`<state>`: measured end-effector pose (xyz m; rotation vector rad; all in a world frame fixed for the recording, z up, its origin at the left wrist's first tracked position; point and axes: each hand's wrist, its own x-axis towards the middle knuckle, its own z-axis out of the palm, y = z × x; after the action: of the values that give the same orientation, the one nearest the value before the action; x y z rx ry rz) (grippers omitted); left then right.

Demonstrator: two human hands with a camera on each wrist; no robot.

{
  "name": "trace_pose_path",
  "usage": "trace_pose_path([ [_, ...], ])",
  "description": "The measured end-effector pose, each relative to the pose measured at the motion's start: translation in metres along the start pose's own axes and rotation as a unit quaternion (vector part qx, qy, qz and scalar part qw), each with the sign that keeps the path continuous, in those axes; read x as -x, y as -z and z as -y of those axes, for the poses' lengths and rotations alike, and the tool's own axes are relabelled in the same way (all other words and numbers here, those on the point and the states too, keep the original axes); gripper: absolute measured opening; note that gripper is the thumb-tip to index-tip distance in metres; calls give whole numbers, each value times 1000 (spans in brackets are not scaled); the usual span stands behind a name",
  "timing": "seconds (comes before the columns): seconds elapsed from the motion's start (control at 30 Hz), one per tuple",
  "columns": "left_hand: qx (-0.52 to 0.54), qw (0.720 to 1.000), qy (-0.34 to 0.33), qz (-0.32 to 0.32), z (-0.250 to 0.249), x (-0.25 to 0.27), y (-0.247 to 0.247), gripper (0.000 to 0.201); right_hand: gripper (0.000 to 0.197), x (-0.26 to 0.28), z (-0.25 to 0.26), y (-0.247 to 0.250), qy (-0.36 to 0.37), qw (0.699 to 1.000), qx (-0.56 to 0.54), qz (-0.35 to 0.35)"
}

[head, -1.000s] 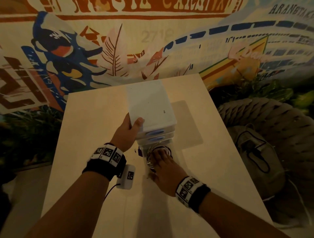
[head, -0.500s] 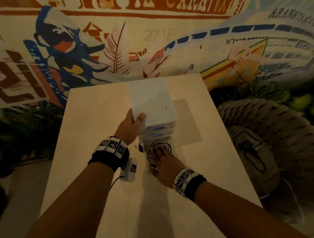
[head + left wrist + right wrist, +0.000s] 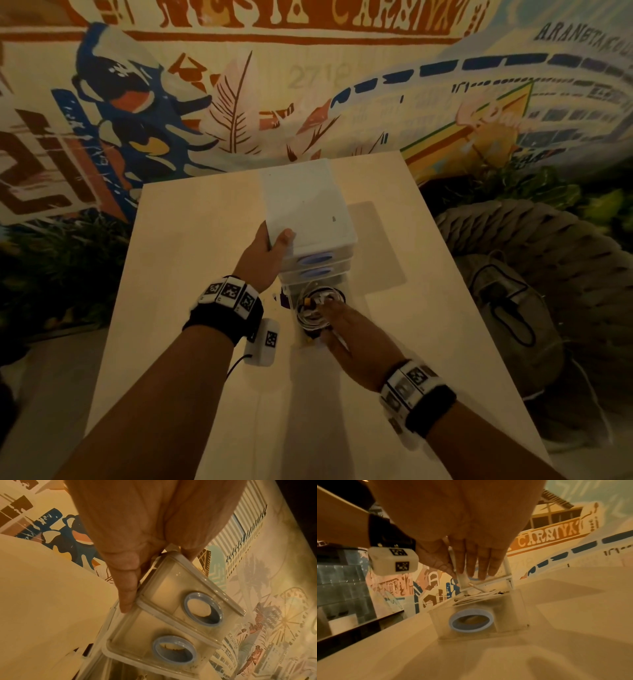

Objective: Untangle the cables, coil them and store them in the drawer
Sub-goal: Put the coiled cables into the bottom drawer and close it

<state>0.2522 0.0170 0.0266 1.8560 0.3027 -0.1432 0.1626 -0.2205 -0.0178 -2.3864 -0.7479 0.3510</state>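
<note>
A small white drawer unit (image 3: 308, 205) stands mid-table. My left hand (image 3: 270, 245) grips its near left corner, thumb on the lid. The left wrist view shows the thumb (image 3: 127, 595) beside two closed clear drawers with blue ring handles (image 3: 203, 609). The bottom drawer (image 3: 510, 615) is pulled out towards me and holds coiled white and dark cables (image 3: 311, 308). My right hand (image 3: 337, 308) hovers over the drawer's near right part with straight fingers (image 3: 476, 568) just above the cables (image 3: 481, 595). A white strand runs between its thumb and forefinger; I cannot tell whether it is pinched.
The pale table (image 3: 191, 274) ends near a painted mural wall. A white tagged box (image 3: 265, 342) with a lead hangs under my left wrist. Right of the table sits a woven pouf (image 3: 548, 257) with a grey bag (image 3: 507, 325) on it.
My right hand has drawn back towards me off the coil, so more of the cables shows. The left hand keeps its hold on the unit.
</note>
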Motion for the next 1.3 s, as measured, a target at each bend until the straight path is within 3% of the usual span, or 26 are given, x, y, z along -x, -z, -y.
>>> trace_pose_path([
  [0.07, -1, 1000, -3, 0, 0, 1, 0, 82, 41, 23, -3, -4, -65, 996, -22, -50],
  [0.13, 0, 1000, -3, -1, -1, 1, 1, 85, 37, 41, -9, -15, -183, 981, -64, -1],
  [0.17, 1, 1000, -2, -2, 0, 1, 1, 87, 37, 46, -10, -22, -253, 955, -148, 36],
  [0.2, -4, 1000, -3, -3, 0, 1, 0, 88, 36, 47, -11, -29, -315, 909, -269, 52],
  [0.27, -20, 1000, -10, -7, 2, 1, 0, 89, 31, 38, -10, -39, -402, 770, -495, 24],
  [0.33, -31, 999, -13, -14, 2, 2, 0, 90, 24, 24, -8, -44, -442, 635, -632, -30],
  [0.37, -38, 999, -14, -17, 2, 3, 0, 91, 23, 18, -5, -45, -445, 584, -677, -52],
  [0.4, -44, 999, -14, -18, 2, 2, 0, 92, 22, 12, -1, -48, -442, 542, -711, -72],
  [0.47, -52, 998, -13, -16, 2, 1, 1, 91, 21, 4, 9, -53, -431, 487, -752, -107],
  [0.53, -50, 999, -12, -12, 4, -1, 2, 87, 19, -1, 19, -61, -419, 471, -764, -137],
  [0.63, -34, 999, -9, -6, 7, -3, 5, 78, 19, -4, 26, -68, -385, 477, -774, -160],
  [0.7, -29, 999, -12, -1, 7, -3, 6, 75, 19, -6, 24, -68, -379, 504, -756, -177],
  [0.8, -20, 1000, -18, 8, 5, -2, 6, 72, 17, -17, 17, -62, -403, 541, -713, -190],
  [0.93, -13, 1000, -18, 9, 4, -1, 5, 73, 14, -37, 9, -59, -417, 559, -693, -181],
  [1.0, -13, 1000, -20, 8, 5, -1, 4, 75, 17, -41, 9, -61, -403, 536, -717, -190],
  [1.07, -20, 1000, -24, 5, 3, 1, 4, 77, 26, -39, 11, -59, -388, 471, -766, -202],
  [1.1, -22, 999, -25, 5, 3, 1, 5, 78, 27, -37, 13, -55, -393, 461, -772, -194],
  [1.13, -24, 999, -26, 5, 2, 2, 4, 78, 27, -35, 15, -50, -411, 481, -755, -174],
  [1.17, -26, 999, -27, 5, 1, 3, 4, 76, 25, -30, 18, -43, -429, 545, -705, -146],
  [1.23, -28, 999, -29, 3, 2, 3, 3, 71, 20, -22, 21, -29, -418, 737, -516, -127],
  [1.27, -27, 999, -29, 0, 2, 3, 3, 69, 16, -21, 24, -20, -371, 824, -401, -150],
  [1.3, -27, 999, -28, -3, 2, 3, 3, 68, 9, -21, 25, -12, -304, 884, -308, -178],
])
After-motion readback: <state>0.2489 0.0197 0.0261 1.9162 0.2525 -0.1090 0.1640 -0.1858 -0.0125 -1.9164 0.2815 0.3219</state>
